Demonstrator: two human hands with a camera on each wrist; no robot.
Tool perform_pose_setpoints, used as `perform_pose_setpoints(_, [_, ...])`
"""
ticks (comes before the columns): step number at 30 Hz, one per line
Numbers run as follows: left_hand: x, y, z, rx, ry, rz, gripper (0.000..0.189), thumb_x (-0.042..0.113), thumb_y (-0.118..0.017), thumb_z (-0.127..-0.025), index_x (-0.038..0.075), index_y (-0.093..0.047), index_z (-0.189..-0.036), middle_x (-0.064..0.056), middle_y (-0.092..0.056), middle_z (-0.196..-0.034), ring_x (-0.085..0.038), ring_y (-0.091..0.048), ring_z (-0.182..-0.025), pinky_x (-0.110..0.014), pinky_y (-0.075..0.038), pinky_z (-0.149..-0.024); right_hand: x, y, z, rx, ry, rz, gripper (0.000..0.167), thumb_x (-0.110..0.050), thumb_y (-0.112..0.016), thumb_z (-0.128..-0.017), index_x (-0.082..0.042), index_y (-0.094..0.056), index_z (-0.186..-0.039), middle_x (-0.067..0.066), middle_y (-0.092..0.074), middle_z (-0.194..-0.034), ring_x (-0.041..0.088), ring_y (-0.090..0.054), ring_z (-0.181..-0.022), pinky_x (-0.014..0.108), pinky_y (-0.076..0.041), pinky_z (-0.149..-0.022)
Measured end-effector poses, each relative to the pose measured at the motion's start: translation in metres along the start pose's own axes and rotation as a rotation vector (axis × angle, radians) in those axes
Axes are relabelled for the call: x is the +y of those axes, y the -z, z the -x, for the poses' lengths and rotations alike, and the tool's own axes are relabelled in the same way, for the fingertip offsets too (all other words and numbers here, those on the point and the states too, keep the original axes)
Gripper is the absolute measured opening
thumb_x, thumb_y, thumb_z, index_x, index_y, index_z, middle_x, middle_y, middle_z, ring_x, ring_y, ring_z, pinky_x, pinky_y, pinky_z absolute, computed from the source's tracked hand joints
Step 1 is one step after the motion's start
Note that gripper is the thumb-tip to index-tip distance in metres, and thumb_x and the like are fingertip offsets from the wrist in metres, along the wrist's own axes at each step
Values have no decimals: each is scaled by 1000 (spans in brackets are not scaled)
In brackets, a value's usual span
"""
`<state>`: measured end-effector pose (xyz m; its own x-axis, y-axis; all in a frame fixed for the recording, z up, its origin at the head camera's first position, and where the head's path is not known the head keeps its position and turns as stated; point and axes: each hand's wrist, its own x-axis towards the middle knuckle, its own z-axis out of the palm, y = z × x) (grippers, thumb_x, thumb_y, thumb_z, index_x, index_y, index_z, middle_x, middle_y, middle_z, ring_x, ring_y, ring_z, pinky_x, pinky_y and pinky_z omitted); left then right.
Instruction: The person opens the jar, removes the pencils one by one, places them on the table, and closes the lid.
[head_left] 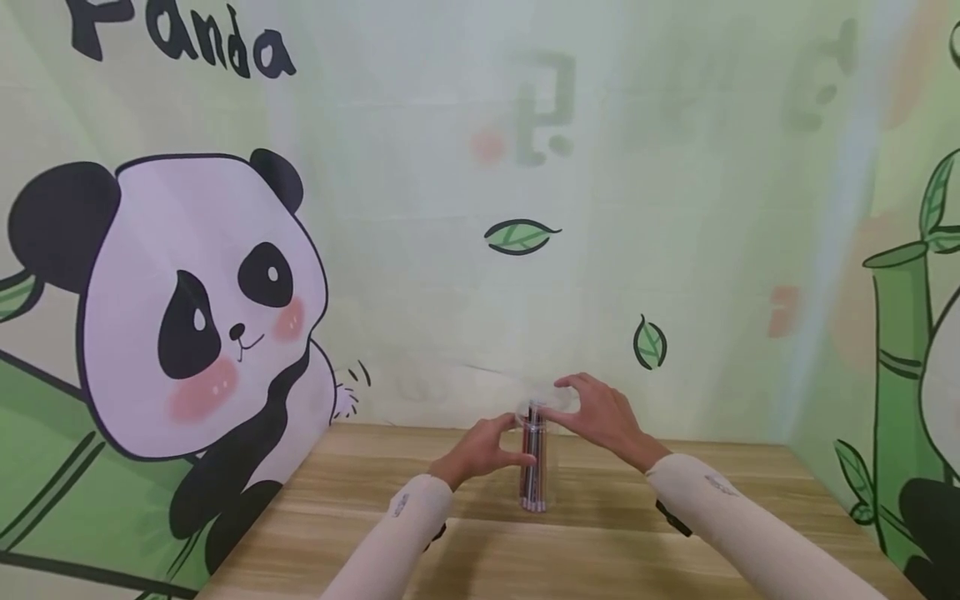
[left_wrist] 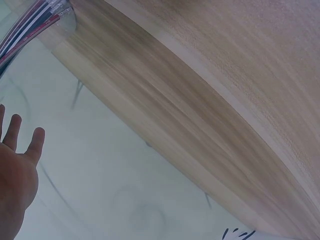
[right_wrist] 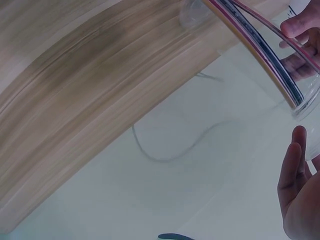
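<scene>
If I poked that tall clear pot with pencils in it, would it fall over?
Maybe! The clear pot looks tall and narrow, so a high poke could tip it. Its round shape might let it roll. The pencils inside aren't packed tight, so they might rattle.

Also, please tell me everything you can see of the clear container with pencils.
The clear container is a tall, slim tube, seemingly plastic, with a round top that looks open. It stands upright on the wood-grained table, holding pencils in dark, red and tan tones. The left hand grips its side; the right hand, close to its top, holds what seems a clear lid.
</scene>
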<state>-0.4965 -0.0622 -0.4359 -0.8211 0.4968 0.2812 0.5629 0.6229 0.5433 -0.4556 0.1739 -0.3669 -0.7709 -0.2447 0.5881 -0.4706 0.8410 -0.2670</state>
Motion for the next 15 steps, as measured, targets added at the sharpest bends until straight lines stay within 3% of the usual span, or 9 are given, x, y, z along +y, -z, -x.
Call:
perform_pose_setpoints(4, [1, 0, 1, 2, 6, 16, 80, 50, -84, -85, 14, -53, -149, -7, -61, -148, -27, -55, -138, -50, -45, -113, 7, 7, 2, 20, 0, 7, 61, -56, -79, -87, -9, -72, -125, 14, -71, -129, 28, -73, -95, 40, -60, -73])
perform_pose_setpoints(11, [4, 0, 1, 7, 5, 11, 78, 47, -85, -85, 11, -54, -148, -9, -61, -148, -29, -55, -138, -50, -45, -113, 20, 16, 9, 10, -23, 4, 61, -55, -77, -89, -7, -71, -127, 15, -69, -132, 34, -71, -108, 47, -60, -81])
perform_pose_setpoints(15, [4, 1, 2, 9, -7, -5, 77, 47, -84, -85, 11, -55, -147, -9, -61, -147, -29, -56, -137, -49, -45, -113, 28, 15, 17, -2, -44, -1, 61, -55, -77, -89, -8, -71, -127, 15, -69, -131, 34, -72, -106, 46, -61, -78])
